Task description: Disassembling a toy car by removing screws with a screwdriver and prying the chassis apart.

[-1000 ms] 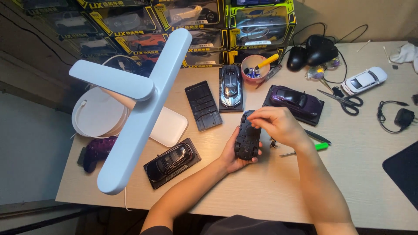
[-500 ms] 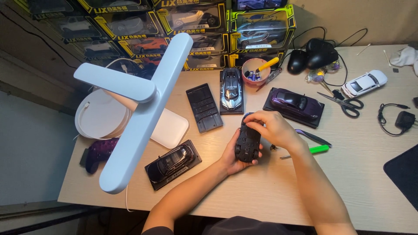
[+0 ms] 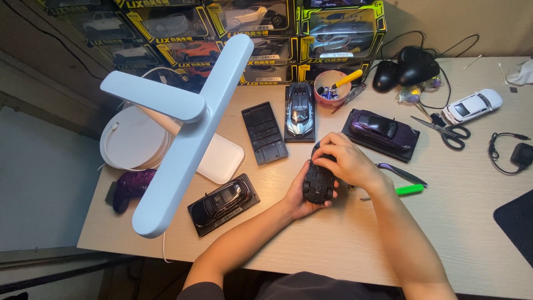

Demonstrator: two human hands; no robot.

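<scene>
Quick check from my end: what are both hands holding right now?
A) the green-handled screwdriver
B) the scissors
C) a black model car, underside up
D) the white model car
C: the left hand cradles the black model car from below with its chassis and wheels facing up, while the right hand rests on its top end; the scissors lie untouched on the desk.

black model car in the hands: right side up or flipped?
Flipped. The black model car shows its flat underside and wheels to the camera, cradled in the left hand, with the right hand on top.

Hobby desk (image 3: pixel 455 222), boxed model cars (image 3: pixel 338 28)
</scene>
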